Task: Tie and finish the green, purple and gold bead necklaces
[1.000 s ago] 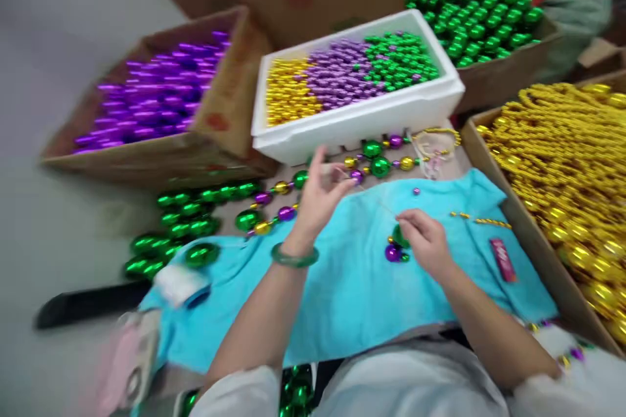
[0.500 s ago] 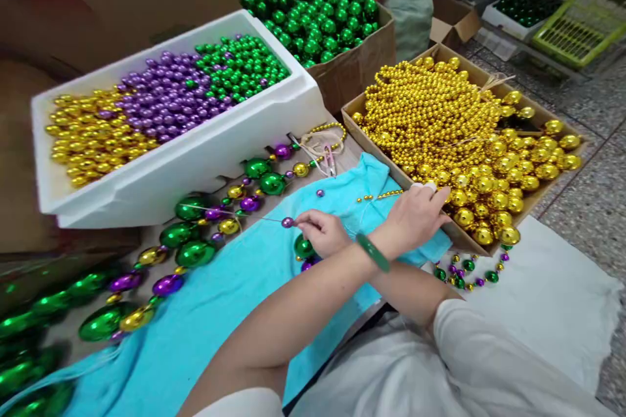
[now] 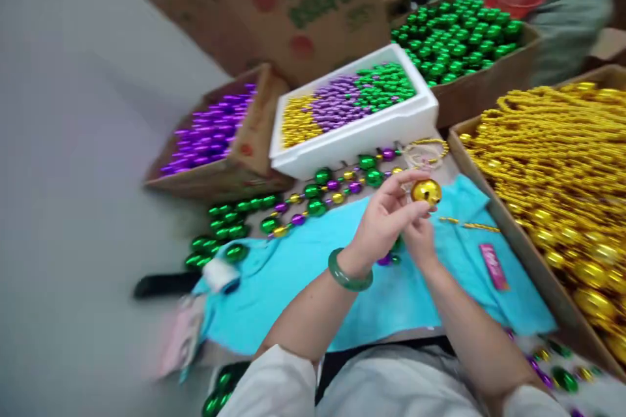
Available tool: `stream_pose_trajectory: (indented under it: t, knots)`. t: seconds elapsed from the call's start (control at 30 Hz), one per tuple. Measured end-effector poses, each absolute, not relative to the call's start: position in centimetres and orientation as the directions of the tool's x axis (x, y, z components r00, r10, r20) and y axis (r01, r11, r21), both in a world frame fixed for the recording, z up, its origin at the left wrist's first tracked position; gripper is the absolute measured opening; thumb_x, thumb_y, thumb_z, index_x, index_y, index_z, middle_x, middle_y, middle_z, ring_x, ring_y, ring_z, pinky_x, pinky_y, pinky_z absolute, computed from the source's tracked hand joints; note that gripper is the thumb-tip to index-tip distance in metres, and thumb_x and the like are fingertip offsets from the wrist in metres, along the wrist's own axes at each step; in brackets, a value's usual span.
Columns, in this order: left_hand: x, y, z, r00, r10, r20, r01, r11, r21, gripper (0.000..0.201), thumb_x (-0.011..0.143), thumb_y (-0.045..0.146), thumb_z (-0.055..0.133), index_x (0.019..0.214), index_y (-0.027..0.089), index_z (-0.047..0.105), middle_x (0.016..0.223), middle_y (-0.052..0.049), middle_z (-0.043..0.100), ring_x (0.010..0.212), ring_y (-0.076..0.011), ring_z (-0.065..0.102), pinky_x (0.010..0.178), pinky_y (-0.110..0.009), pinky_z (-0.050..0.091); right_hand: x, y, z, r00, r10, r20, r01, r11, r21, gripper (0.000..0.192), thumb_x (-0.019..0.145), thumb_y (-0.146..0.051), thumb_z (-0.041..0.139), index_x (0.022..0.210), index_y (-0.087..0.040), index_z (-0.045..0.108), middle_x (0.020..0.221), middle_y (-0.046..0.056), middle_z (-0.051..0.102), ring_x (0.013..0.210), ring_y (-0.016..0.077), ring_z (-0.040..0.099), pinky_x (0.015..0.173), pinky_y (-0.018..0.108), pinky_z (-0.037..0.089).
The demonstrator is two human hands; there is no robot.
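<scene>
My left hand, with a green bangle at its wrist, pinches a large shiny gold bead between thumb and fingers. A dark hole shows in the bead's near side. Close beneath it is my right hand, fingers bent up toward the bead and partly hidden; what they hold cannot be made out. Both hands are above a turquoise cloth. Partly covered by my hands, purple and green beads lie on the cloth. A short row of small gold beads is to the right.
Behind the cloth stands a white foam box of gold, purple and green beads. Cartons hold purple beads, green beads and gold beads. Strung beads lie along the cloth's far edge. A pink packet and white spool rest on it.
My left hand has come back from the gold bead carton with a large gold bead, to my right hand. The arms no longer cross. The view has swung left.
</scene>
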State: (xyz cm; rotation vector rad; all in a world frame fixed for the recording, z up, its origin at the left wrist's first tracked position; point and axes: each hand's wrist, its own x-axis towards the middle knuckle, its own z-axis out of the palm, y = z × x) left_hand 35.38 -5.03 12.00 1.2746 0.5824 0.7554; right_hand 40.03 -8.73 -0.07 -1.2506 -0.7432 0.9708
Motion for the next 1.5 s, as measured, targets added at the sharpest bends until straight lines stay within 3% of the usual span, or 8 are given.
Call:
stream_pose_trajectory:
  t: [0.13, 0.33, 0.6, 0.93, 1.2, 1.3, 1.4, 1.5]
  knots:
    - [27.1, -2.3, 12.1, 0.305, 0.948, -0.091, -0.313, 0.190, 0.930, 0.040, 0.072, 0.026, 0.075, 0.110, 0.024, 0.062, 0.094, 0.000, 0.066, 0.077, -0.0099, 0.065, 0.071, -0.022, 0.051, 40.2, -10.2, -0.9, 0.493, 0.869, -0.038, -0.206, 0.075, -0.976, 0.025, 0.079, -0.038, 0.062, 0.088, -0.015, 0.069, 0.073, 0.003, 0.064, 0.065, 0.0143, 0.056, 0.058, 0.026, 0.045]
    - [20.7, -1.4, 10.4, 0.092, 0.984, -0.154, -0.421, 0.178, 0.889, 0.042, 0.071, 0.022, 0.075, 0.111, 0.024, 0.062, 0.093, 0.002, 0.067, 0.073, -0.0084, 0.066, 0.070, -0.021, 0.051, 39.6, -12.2, -0.7, 0.460, 0.881, 0.110, 0.005, 0.121, -0.993, 0.016, 0.077, -0.030, 0.069, 0.086, -0.018, 0.074, 0.079, 0.005, 0.071, 0.067, 0.0149, 0.062, 0.062, 0.028, 0.049]
    - [18.9, -1.5, 9.1, 0.080, 0.990, -0.112, -0.382, 0.134, 0.914, 0.043, 0.072, 0.024, 0.074, 0.113, 0.025, 0.061, 0.097, 0.001, 0.065, 0.079, -0.0097, 0.065, 0.074, -0.024, 0.051, 38.6, -11.7, 0.7, 0.366, 0.898, 0.243, 0.222, 0.169, -0.960, 0.014, 0.082, -0.026, 0.065, 0.087, -0.018, 0.074, 0.074, 0.003, 0.070, 0.059, 0.0120, 0.059, 0.055, 0.025, 0.047]
    - [17.4, -1.3, 7.4, 0.085, 0.995, -0.049, -0.351, 0.076, 0.933, 0.042, 0.073, 0.024, 0.074, 0.113, 0.028, 0.063, 0.101, 0.001, 0.063, 0.081, -0.0104, 0.065, 0.076, -0.025, 0.050, 38.6, -11.9, 0.9, 0.347, 0.904, 0.249, 0.298, 0.146, -0.943, 0.014, 0.082, -0.026, 0.065, 0.088, -0.017, 0.074, 0.076, 0.003, 0.070, 0.061, 0.0123, 0.059, 0.057, 0.025, 0.048]
    - [16.8, -1.7, 7.1, 0.069, 0.975, 0.212, -0.045, -0.209, 0.977, 0.030, 0.075, 0.028, 0.074, 0.104, 0.024, 0.072, 0.117, -0.006, 0.064, 0.110, -0.0190, 0.057, 0.093, -0.030, 0.048, 38.8, -12.0, 1.0, 0.307, 0.912, 0.274, 0.397, 0.139, -0.907, 0.015, 0.082, -0.027, 0.064, 0.088, -0.018, 0.074, 0.072, 0.002, 0.069, 0.057, 0.0112, 0.056, 0.055, 0.025, 0.046]
    - [17.2, -2.2, 7.0, 0.100, 0.980, 0.175, -0.102, -0.165, 0.981, 0.036, 0.082, 0.032, 0.067, 0.117, 0.026, 0.066, 0.119, -0.007, 0.064, 0.109, -0.0194, 0.058, 0.090, -0.032, 0.050, 38.5, -11.9, 0.9, 0.300, 0.919, 0.258, 0.389, 0.129, -0.912, 0.016, 0.083, -0.029, 0.064, 0.089, -0.018, 0.074, 0.075, 0.003, 0.069, 0.059, 0.0119, 0.057, 0.057, 0.026, 0.047]
    - [17.9, -2.5, 6.6, 0.083, 0.990, 0.110, -0.206, -0.091, 0.974, 0.055, 0.078, 0.030, 0.071, 0.131, 0.028, 0.055, 0.118, -0.006, 0.063, 0.103, -0.0175, 0.060, 0.087, -0.031, 0.051, 38.2, -11.7, 0.6, 0.302, 0.925, 0.232, 0.350, 0.118, -0.929, 0.017, 0.084, -0.029, 0.063, 0.090, -0.017, 0.073, 0.074, 0.003, 0.069, 0.059, 0.0116, 0.057, 0.056, 0.026, 0.046]
    - [18.3, -2.6, 6.2, 0.057, 0.995, 0.076, -0.247, -0.059, 0.967, 0.059, 0.074, 0.028, 0.076, 0.129, 0.027, 0.054, 0.115, -0.005, 0.061, 0.098, -0.0152, 0.060, 0.087, -0.029, 0.051, 38.1, -11.7, 0.4, 0.306, 0.927, 0.216, 0.325, 0.111, -0.939, 0.016, 0.084, -0.029, 0.064, 0.090, -0.017, 0.073, 0.075, 0.002, 0.068, 0.061, 0.0113, 0.057, 0.057, 0.025, 0.046]
